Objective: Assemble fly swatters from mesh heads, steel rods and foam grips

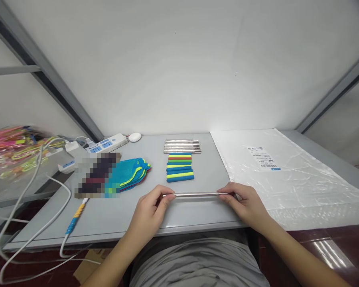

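My left hand [153, 204] and my right hand [243, 202] pinch the two ends of a thin, shiny metal rod [196, 194], held level just above the table's near part. Its tips are partly hidden by my fingers. Beyond the rod lies a column of coloured tube-shaped grips [180, 168], in blue, yellow, green and red. Behind them several similar metal rods [182, 146] lie side by side. To the left is a stack of mesh pieces [131, 172] like fly swatter heads, mostly blue with some yellow-green and red edges.
A white plastic mailer [290, 187] with a printed label covers the table's right side. At the left are power strips [107, 145], a white cable [55, 217], a pixelated item [97, 175] and bagged colourful goods [20, 149]. A white round object [135, 137] sits near the wall.
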`<state>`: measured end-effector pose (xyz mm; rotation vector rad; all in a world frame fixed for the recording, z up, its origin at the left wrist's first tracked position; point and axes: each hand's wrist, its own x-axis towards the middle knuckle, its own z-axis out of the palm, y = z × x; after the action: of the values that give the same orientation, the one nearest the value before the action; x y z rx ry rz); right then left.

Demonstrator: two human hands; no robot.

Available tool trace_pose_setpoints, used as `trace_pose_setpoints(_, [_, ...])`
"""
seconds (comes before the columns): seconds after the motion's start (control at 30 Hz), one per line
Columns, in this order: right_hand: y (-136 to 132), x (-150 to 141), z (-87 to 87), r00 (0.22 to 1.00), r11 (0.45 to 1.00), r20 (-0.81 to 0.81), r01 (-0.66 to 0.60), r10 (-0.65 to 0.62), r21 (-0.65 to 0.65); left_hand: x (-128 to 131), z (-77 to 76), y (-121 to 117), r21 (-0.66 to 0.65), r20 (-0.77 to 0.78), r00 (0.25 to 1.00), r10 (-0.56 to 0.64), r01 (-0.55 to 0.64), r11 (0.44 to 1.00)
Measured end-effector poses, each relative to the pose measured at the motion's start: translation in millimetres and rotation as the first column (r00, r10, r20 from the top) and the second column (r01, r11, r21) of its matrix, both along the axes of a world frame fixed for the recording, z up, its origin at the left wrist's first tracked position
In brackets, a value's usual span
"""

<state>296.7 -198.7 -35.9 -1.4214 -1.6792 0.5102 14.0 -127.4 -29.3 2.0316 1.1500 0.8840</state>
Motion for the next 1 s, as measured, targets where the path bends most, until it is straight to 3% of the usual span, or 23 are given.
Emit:
trace_pose_setpoints(0.33, [-2, -4, -0.7, 0.997, 0.993, 0.056, -0.057, 0.052, 0.099, -3, -1.5, 0, 0.011, 0.02, 1.0, 0.008, -0.008, 1.0])
trace_pose_setpoints(0.43, [-6, -11, 1.0, 0.991, 0.984, 0.132, -0.043, 0.02, 0.171, -2, 0.1, -3, 0.195, 0.029, 0.998, -0.059, 0.052, 0.979])
trace_pose_setpoints(0.53, [-7, -10, 10.4, 0.965, 0.945, 0.261, -0.052, -0.036, 0.323, 2, 9.2, -6, 0.485, 0.017, 0.983, -0.18, 0.149, 0.862])
trace_pose_setpoints(0.6, [-5, -6, 21.8, 0.933, 0.919, 0.355, -0.093, -0.054, 0.384, 6, 19.3, -7, 0.56, 0.037, 0.978, -0.207, 0.151, 0.815])
trace_pose_setpoints(0.73, [8, -4, 47.9, 0.808, 0.876, 0.589, -0.264, -0.028, 0.403, 14, 35.7, -4, 0.551, 0.181, 0.964, -0.196, 0.066, 0.832])
trace_pose_setpoints(0.87, [34, -25, 61.8, 0.642, 0.83, 0.767, -0.434, 0.012, 0.35, 20, 30.7, 8, 0.479, 0.243, 0.958, -0.152, 0.017, 0.877])
trace_pose_setpoints(0.93, [57, -39, 64.7, 0.61, 0.829, 0.791, -0.468, 0.054, 0.304, 20, 22.4, 14, 0.443, 0.257, 0.966, -0.038, -0.083, 0.893])
trace_pose_setpoints(1.0, [90, -49, 67.3, 0.632, 0.874, 0.764, -0.436, 0.126, 0.216, 16, 14.6, 18, 0.381, 0.278, 0.952, 0.13, -0.233, 0.894])
